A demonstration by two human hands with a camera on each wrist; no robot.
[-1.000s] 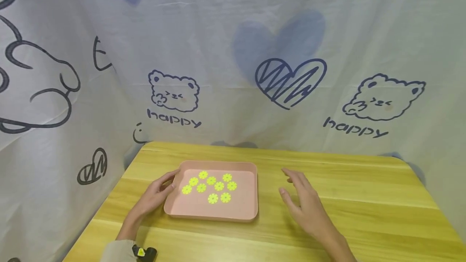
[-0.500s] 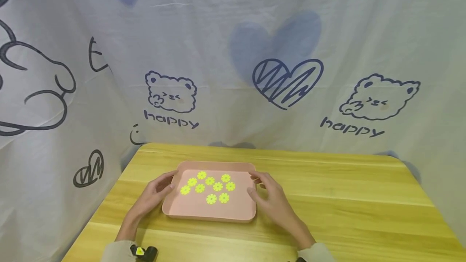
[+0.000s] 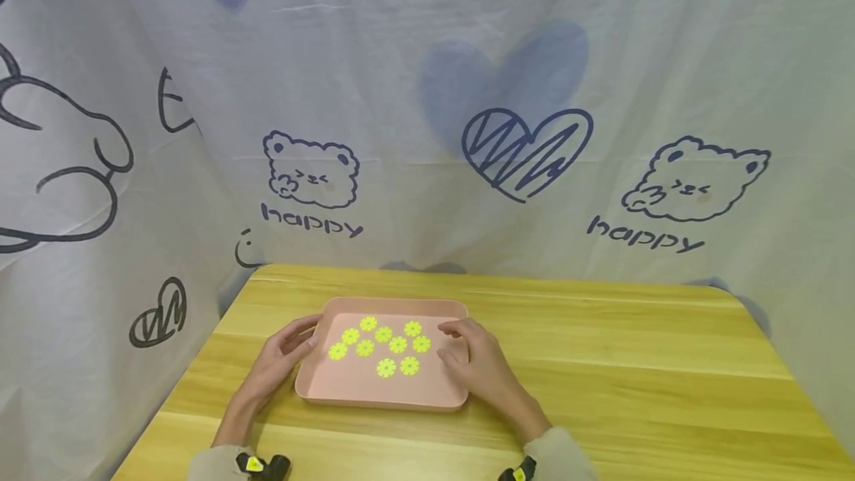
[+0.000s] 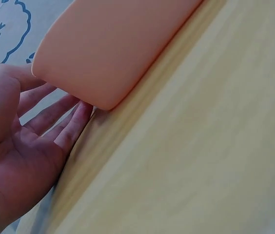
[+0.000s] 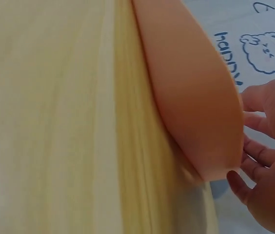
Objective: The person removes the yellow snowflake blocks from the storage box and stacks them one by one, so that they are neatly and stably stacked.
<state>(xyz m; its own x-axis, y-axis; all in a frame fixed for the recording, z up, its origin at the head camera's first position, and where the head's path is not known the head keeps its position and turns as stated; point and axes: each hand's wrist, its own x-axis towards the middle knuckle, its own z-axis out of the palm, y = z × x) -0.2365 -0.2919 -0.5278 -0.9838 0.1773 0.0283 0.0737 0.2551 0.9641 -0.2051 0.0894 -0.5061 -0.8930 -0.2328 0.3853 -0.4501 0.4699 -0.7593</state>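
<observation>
A shallow pink tray (image 3: 381, 396) stands on the wooden table, holding several bright yellow, flower-shaped pieces (image 3: 398, 345) spread over its floor. At its left end my left hand (image 3: 277, 362) grips the wall; in the left wrist view the thumb crosses the rim and the fingers (image 4: 59, 114) reach the outer side. My right hand (image 3: 484, 366) holds the opposite end, its thumb and forefinger bent over the rim. From the right wrist, the tray's outer wall (image 5: 191, 97) shows with the other fingers (image 5: 262, 151) curled beside it.
The wooden tabletop (image 3: 634, 370) extends right of the tray and in front of it. Behind and to the left hangs a pale curtain (image 3: 414, 243) printed with bears, hearts and lettering. Black straps with small devices (image 3: 267, 466) sit at both wrists.
My right hand has come leftward from over the table to the tray's right end and its fingers have bent over the rim. The left hand has stayed at the left end.
</observation>
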